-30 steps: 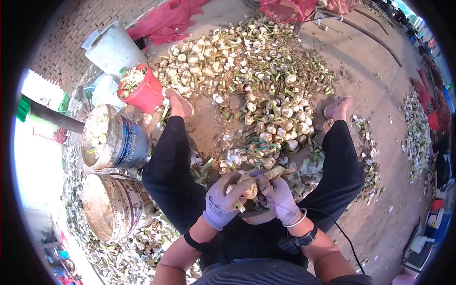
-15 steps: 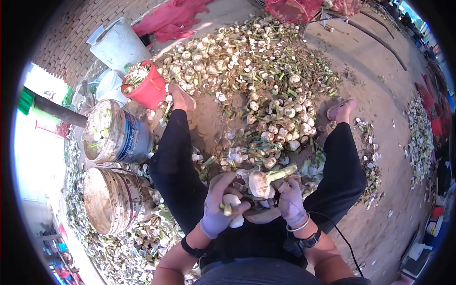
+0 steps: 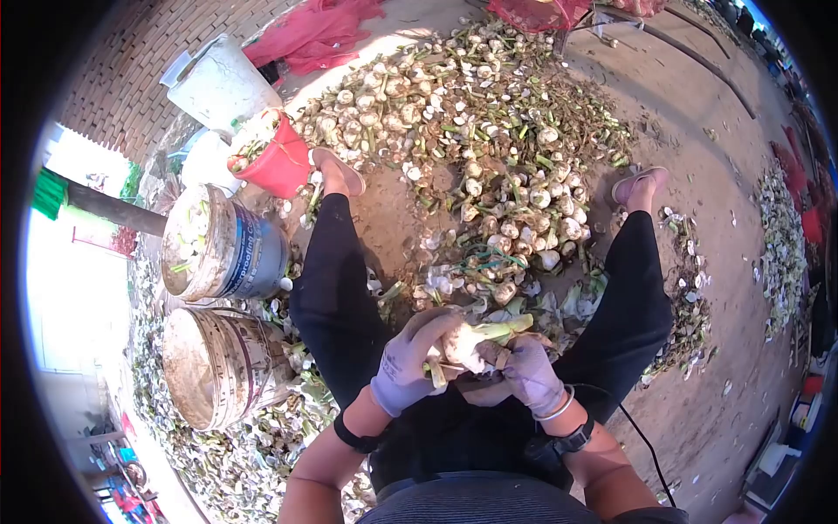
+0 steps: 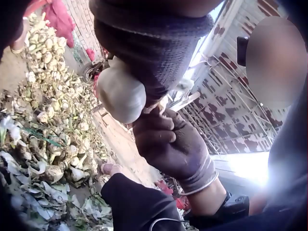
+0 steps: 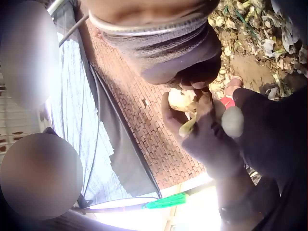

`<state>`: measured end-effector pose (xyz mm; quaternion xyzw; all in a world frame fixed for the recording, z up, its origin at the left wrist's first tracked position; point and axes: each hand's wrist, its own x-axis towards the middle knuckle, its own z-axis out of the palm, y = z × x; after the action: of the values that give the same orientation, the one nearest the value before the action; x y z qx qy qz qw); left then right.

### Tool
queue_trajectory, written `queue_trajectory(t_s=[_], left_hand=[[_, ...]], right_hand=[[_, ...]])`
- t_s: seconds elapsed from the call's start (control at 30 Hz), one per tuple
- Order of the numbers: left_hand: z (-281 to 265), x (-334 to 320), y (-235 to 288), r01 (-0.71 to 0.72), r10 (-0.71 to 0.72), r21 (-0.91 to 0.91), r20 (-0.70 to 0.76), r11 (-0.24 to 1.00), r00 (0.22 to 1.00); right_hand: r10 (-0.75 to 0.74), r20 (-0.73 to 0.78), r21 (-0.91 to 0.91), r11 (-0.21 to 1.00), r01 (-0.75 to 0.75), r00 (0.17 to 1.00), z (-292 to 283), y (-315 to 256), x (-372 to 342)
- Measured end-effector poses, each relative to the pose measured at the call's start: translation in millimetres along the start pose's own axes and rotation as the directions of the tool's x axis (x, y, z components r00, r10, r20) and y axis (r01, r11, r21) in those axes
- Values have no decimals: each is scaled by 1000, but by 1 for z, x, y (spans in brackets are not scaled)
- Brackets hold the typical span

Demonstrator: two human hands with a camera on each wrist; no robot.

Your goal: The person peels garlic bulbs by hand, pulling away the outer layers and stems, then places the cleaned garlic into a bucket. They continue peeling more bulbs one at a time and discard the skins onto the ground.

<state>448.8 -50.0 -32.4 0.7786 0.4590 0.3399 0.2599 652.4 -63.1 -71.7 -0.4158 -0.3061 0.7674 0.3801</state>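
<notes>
In the head view my gloved left hand curls round a garlic bulb whose thick green stem points right. A cut stem also pokes out beneath those fingers. A smooth white garlic bulb shows at the left hand in the left wrist view, and beside that hand as a white bulb in the right wrist view. My gloved right hand, fingers curled, pinches the stemmed bulb at its right side. Brownish skin hangs between the hands; the right fingertips are partly hidden.
A broad heap of garlic bulbs and trimmings lies ahead between the feet. At left stand a red bucket, a blue-labelled bucket and a dirty white bucket. Peelings cover the ground behind them. A black cable runs by the right wrist.
Half a second ago the hands were apart, the right with the stemmed bulb, the left with a white one. The hands have come together and the left now grips the stemmed bulb too.
</notes>
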Motion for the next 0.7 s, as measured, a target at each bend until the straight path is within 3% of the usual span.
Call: queue_trajectory(t_s=[0.07,0.1,0.13,0.17,0.2,0.23,0.3,0.33,0.37,0.4,0.43,0.47,0.5,0.53,0.57,0.6,0.63,0.67,0.7], left_hand=[[-9,8,5,296,-247,-246,211,923,946],[-10,7,-1,300,-253,-247,207,921,945],[-10,5,-11,592,-388,-530,452,608,803],[-9,2,-21,774,-360,-618,696,139,621],[-7,-2,-26,776,-280,-630,744,9,607],[-3,-4,-20,770,-285,-638,736,12,614],[15,-9,-1,591,-578,-785,399,185,712],[23,-13,0,491,-504,-531,134,691,853],[27,-17,0,336,-350,-290,2,896,937],[32,-19,-2,450,-497,-541,66,711,865],[32,-16,-1,510,-606,-733,169,449,777],[26,-15,-2,533,-592,-826,339,185,731],[18,-14,-2,534,-528,-840,498,-97,688],[22,-23,-13,490,-312,-816,572,-306,759],[28,-28,-17,488,-313,-817,572,-308,758],[34,-32,-19,470,-391,-765,634,-440,668],[35,-30,-18,427,-447,-707,695,-563,563],[17,-23,-30,603,-339,-712,702,-360,627],[19,-20,-29,602,-339,-713,701,-359,628]], right_hand=[[53,65,84,995,-59,996,-9,-4,-2],[59,69,81,995,-64,996,-15,-6,-5],[47,145,44,998,-54,988,-21,-8,-9],[37,224,6,999,-39,974,-15,-22,-9],[39,223,-466,882,71,974,-8,-42,-10],[39,232,-471,879,77,972,-1,-39,-8],[-359,107,-340,863,373,927,4,-27,-8],[-336,177,-363,851,379,925,-2,-20,-4],[-335,178,-364,851,378,925,-4,-13,-6],[-229,122,-115,963,243,966,-5,-5,-8],[-107,95,149,985,92,990,-5,-2,-9],[-25,108,204,979,3,994,-12,-7,-10],[-201,127,434,892,128,971,-12,-7,0],[-7,150,590,803,-84,989,-17,-4,5],[176,208,713,646,-273,962,-21,-3,8],[178,212,711,647,-277,961,-21,-6,11],[98,159,616,767,-177,982,-21,-11,13],[7,117,505,861,-65,993,-20,-14,15],[6,118,504,861,-65,993,-23,-12,17]])
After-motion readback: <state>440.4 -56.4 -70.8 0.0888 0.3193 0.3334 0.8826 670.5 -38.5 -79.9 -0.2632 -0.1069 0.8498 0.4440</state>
